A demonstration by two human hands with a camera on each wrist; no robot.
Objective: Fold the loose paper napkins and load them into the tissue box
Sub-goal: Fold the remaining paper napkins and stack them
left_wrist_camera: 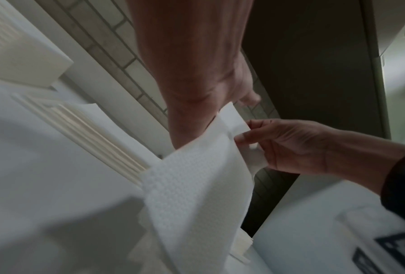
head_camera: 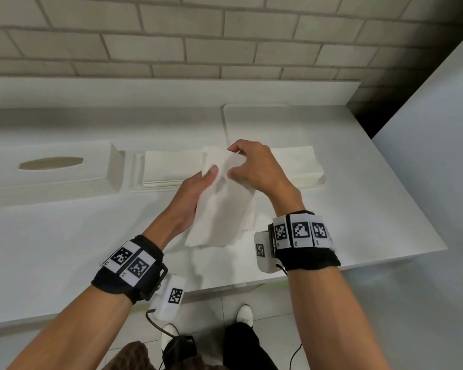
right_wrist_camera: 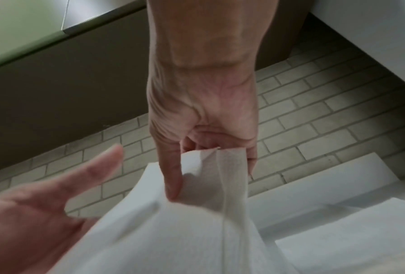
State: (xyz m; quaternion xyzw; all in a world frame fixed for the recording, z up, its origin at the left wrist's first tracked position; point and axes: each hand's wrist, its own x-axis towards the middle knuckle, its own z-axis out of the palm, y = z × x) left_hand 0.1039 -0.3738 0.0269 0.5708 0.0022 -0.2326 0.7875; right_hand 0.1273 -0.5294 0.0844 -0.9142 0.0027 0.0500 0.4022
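I hold a white embossed napkin (head_camera: 222,209) in the air over the middle of the white table (head_camera: 64,249). My left hand (head_camera: 211,174) grips its left edge, thumb on the front and fingers behind. My right hand (head_camera: 235,161) pinches the top edge, which is folded over. In the left wrist view the napkin (left_wrist_camera: 192,185) hangs down from my left hand (left_wrist_camera: 232,103), and my right hand (left_wrist_camera: 246,133) nips its corner. In the right wrist view my right thumb (right_wrist_camera: 173,181) presses on the napkin (right_wrist_camera: 208,185). The tissue box cover (head_camera: 51,169) with its oval slot lies at the left.
Beside the cover a shallow white tray (head_camera: 135,172) holds a flat stack of napkins (head_camera: 171,164). A second stack (head_camera: 300,161) lies to the right. More loose paper (head_camera: 249,222) lies under my hands. A flat white board (head_camera: 257,121) and a brick wall (head_camera: 225,36) are behind.
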